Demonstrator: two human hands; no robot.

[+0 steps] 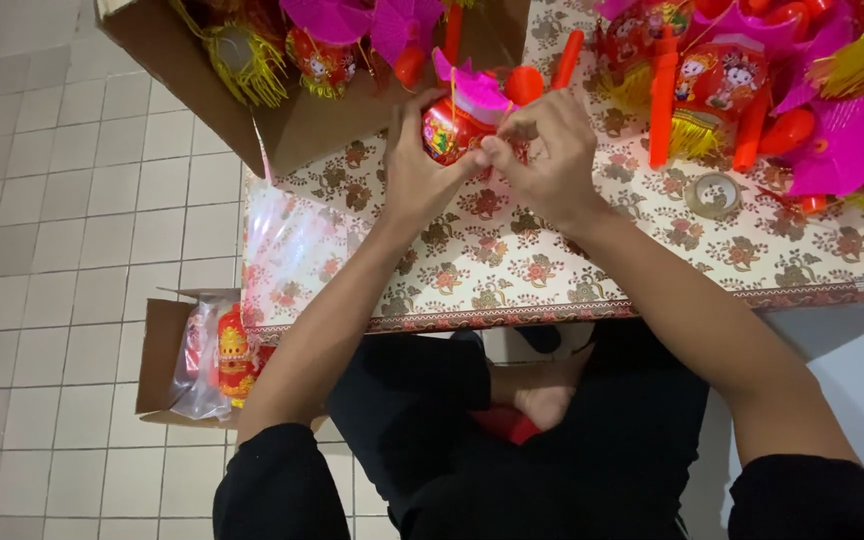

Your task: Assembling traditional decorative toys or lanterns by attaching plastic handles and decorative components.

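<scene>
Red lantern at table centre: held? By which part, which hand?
Yes. The left hand cups the round body of the small red lantern from its side; the right hand pinches at its pink top with the fingers.

One head cam, looking steeply down, close over table point(592, 270) edge & lap.

Glossy red plastic lantern point(449, 132) with a matt pink paper top; desk point(552, 260) under smooth, shiny floral oilcloth; at nine o'clock, a matt brown cardboard box point(157, 360) holding crinkly clear plastic bags point(197, 365).
</scene>
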